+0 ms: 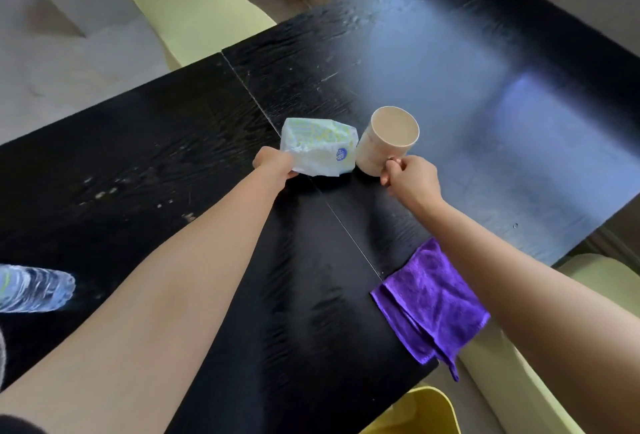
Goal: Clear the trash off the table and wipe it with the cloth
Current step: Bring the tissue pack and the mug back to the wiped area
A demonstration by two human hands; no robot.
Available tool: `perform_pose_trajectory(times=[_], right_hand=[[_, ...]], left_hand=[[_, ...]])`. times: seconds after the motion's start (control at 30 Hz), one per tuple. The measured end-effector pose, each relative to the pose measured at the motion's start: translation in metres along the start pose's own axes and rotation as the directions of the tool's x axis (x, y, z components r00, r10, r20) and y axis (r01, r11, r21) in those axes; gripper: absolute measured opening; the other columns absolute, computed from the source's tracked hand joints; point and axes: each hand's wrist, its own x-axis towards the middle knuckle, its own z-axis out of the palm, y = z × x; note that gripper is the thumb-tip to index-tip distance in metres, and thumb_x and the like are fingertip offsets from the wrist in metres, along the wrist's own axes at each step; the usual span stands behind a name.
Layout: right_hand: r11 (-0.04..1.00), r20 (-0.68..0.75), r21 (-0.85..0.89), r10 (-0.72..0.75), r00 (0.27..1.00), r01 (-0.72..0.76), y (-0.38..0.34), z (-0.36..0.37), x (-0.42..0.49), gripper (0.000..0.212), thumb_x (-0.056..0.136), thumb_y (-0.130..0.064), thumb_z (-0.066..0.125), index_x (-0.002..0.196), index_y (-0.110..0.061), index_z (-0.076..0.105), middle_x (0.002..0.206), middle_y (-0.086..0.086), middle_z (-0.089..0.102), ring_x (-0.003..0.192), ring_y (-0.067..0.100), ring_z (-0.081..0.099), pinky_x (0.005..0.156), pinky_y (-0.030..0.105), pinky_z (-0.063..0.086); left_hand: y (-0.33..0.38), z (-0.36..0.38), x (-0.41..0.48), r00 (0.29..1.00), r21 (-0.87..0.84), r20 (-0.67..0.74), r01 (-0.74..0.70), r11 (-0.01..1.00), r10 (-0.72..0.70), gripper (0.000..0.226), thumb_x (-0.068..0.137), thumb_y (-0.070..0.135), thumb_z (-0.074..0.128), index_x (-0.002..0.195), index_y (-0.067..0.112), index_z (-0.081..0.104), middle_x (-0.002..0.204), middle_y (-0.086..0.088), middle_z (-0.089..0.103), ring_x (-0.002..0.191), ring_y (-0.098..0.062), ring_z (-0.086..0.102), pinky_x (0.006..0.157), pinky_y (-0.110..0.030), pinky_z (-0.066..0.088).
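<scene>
Your left hand (273,162) grips a crumpled white plastic wrapper with yellow-green print (318,146). Your right hand (408,177) pinches a beige paper cup (388,141), tilted, near the middle of the black wood-grain table (173,143). Bare tabletop lies open beyond and to the right. A folded purple microfibre cloth (433,302) overhangs the near edge beside your right forearm. A clear plastic bottle (34,288) is cut off at the left. The wrapper's round blue logo is unreadable.
</scene>
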Motion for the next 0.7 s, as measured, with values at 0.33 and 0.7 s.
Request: perform_pose_trajectory(times=[0.33, 0.7], right_hand=[[0.967, 0.067, -0.024, -0.252, 0.966, 0.254, -0.063, 0.042, -0.060, 0.033, 0.090, -0.025, 0.042, 0.081, 0.002, 0.059, 0.084, 0.017, 0.068, 0.081, 0.034, 0.061, 0.072, 0.039, 0.048], [0.869, 0.363, -0.027, -0.451, 0.815, 0.493, -0.128, 0.136, -0.170, 0.023, 0.092, -0.021, 0.047, 0.076, -0.006, 0.056, 0.075, -0.002, 0.058, 0.076, 0.023, 0.056, 0.056, 0.026, 0.037]], left_hand=[[-0.053, -0.144, -0.041, 0.999, -0.290, 0.010, 0.053, 0.956, -0.052, 0.042, 0.080, -0.014, 0.051, 0.122, -0.012, 0.051, 0.120, -0.020, 0.063, 0.088, -0.025, 0.068, 0.049, -0.025, 0.057], [-0.183, -0.332, -0.144, 0.963, -0.440, -0.170, 0.116, 0.891, -0.210, 0.038, 0.083, -0.014, 0.048, 0.121, -0.014, 0.054, 0.123, -0.023, 0.061, 0.100, -0.029, 0.062, 0.078, -0.036, 0.052]])
